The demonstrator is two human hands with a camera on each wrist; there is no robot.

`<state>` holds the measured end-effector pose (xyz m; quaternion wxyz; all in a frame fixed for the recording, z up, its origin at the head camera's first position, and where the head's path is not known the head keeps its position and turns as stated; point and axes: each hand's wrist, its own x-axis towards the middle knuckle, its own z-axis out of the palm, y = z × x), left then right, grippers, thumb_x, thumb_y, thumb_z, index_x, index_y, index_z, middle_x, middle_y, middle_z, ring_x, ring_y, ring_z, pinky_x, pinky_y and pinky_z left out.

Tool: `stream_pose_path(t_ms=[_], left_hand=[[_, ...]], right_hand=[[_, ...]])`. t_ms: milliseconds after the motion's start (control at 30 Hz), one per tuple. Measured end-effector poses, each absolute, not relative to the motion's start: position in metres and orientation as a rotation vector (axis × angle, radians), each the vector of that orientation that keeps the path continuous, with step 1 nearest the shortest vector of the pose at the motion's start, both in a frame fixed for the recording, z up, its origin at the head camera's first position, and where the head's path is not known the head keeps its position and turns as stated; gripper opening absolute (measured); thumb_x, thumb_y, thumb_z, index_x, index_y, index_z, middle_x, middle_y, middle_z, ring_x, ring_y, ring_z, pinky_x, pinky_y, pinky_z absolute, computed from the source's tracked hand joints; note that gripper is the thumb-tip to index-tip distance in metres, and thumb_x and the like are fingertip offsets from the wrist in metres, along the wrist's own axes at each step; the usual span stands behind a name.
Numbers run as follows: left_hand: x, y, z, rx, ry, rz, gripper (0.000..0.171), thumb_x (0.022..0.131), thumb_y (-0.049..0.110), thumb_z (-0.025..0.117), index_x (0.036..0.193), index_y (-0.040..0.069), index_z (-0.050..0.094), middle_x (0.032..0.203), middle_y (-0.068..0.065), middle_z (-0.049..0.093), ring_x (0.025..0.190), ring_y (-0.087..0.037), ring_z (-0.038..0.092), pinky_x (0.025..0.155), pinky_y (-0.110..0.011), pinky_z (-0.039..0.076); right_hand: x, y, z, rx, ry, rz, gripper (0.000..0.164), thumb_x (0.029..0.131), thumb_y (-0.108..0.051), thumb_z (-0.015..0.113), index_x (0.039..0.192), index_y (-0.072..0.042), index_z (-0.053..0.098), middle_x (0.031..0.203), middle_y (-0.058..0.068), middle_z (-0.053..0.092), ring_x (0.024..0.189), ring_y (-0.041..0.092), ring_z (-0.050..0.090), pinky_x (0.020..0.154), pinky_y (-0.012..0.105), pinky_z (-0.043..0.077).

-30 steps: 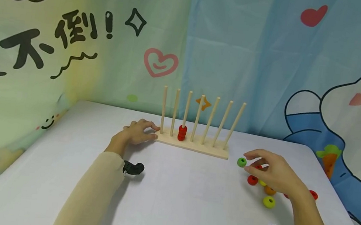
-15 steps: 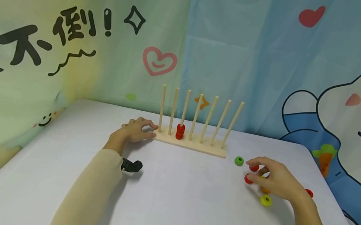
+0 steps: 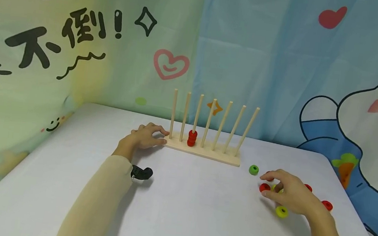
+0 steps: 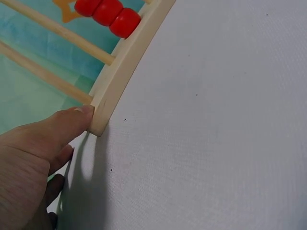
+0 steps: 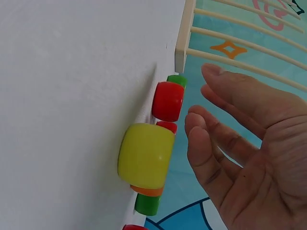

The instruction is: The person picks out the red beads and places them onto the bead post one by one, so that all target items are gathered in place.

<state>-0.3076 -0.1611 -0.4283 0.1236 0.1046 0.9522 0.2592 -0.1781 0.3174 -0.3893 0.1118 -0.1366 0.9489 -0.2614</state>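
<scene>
A wooden bead stand (image 3: 202, 154) with several upright pegs stands towards the back of the table. Three red beads (image 3: 191, 138) are stacked on its third peg from the left. My left hand (image 3: 146, 136) grips the stand's left end; the left wrist view has the thumb (image 4: 72, 122) pressed against the base (image 4: 117, 76). Over the loose beads at the right hovers my right hand (image 3: 294, 192), fingers loosely bent with nothing between them. Around it lie a green bead (image 3: 254, 170), a red bead (image 3: 264, 187) and a yellow bead (image 3: 281, 212). The hand partly hides others.
Further right are two more red beads, one (image 3: 327, 205) beside the right wrist. In the right wrist view an orange bead (image 5: 147, 190) and a green bead (image 5: 147, 204) sit behind the large yellow one. A printed cloth (image 3: 253, 43) hangs behind the white table (image 3: 182, 207).
My right hand has drawn back slightly from the green bead, down towards the red and yellow ones. My left hand keeps its place on the stand.
</scene>
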Motion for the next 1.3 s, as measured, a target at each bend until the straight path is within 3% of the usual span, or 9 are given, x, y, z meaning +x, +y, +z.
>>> stream_pose_path(t_ms=[333,500,600,967,1133,1300], left_hand=[[-0.308,-0.161,-0.430,0.296,2.781,0.749,0.042,0.098,0.049,0.062,0.139,0.037,0.062,0.162,-0.009,0.035,0.145,-0.041,0.030,0.111,-0.068,0.024],[-0.309,-0.161,-0.430,0.302,2.778,0.763,0.041,0.098,0.049,0.061,0.138,0.038,0.062,0.162,-0.009,0.035,0.146,-0.041,0.030,0.110,-0.069,0.024],[-0.309,-0.161,-0.430,0.300,2.777,0.765,0.041,0.098,0.050,0.062,0.138,0.039,0.062,0.162,-0.009,0.035,0.146,-0.041,0.030,0.111,-0.069,0.024],[-0.306,-0.161,-0.428,0.285,2.776,0.766,0.041,0.098,0.049,0.061,0.138,0.038,0.062,0.162,-0.009,0.035,0.145,-0.039,0.031,0.111,-0.067,0.024],[-0.306,-0.161,-0.429,0.288,2.776,0.755,0.042,0.098,0.049,0.061,0.139,0.038,0.062,0.162,-0.009,0.035,0.145,-0.040,0.030,0.110,-0.067,0.025],[-0.306,-0.161,-0.431,0.285,2.783,0.757,0.042,0.098,0.049,0.061,0.139,0.039,0.062,0.161,-0.008,0.036,0.145,-0.040,0.030,0.110,-0.067,0.025]], right_hand=[[-0.179,0.319,-0.394,-0.365,2.775,-0.747,0.048,0.088,-0.027,0.082,0.129,-0.009,0.065,0.131,0.019,0.061,0.084,0.018,0.059,0.062,0.027,0.056],[-0.179,0.320,-0.397,-0.358,2.781,-0.724,0.048,0.088,-0.026,0.082,0.129,-0.008,0.065,0.124,0.015,0.065,0.079,0.018,0.057,0.060,0.027,0.053],[-0.179,0.320,-0.398,-0.347,2.781,-0.708,0.047,0.088,-0.023,0.081,0.130,-0.008,0.065,0.118,0.013,0.066,0.081,0.019,0.058,0.060,0.028,0.054],[-0.181,0.314,-0.400,-0.366,2.780,-0.676,0.040,0.088,-0.013,0.080,0.126,-0.010,0.068,0.120,0.012,0.066,0.088,0.019,0.060,0.071,0.031,0.057],[-0.183,0.314,-0.402,-0.366,2.788,-0.642,0.036,0.088,-0.015,0.081,0.122,-0.011,0.069,0.115,0.008,0.067,0.089,0.019,0.060,0.075,0.035,0.059],[-0.181,0.315,-0.404,-0.386,2.785,-0.668,0.034,0.088,-0.019,0.081,0.120,-0.012,0.069,0.110,0.006,0.066,0.087,0.019,0.059,0.069,0.031,0.057]])
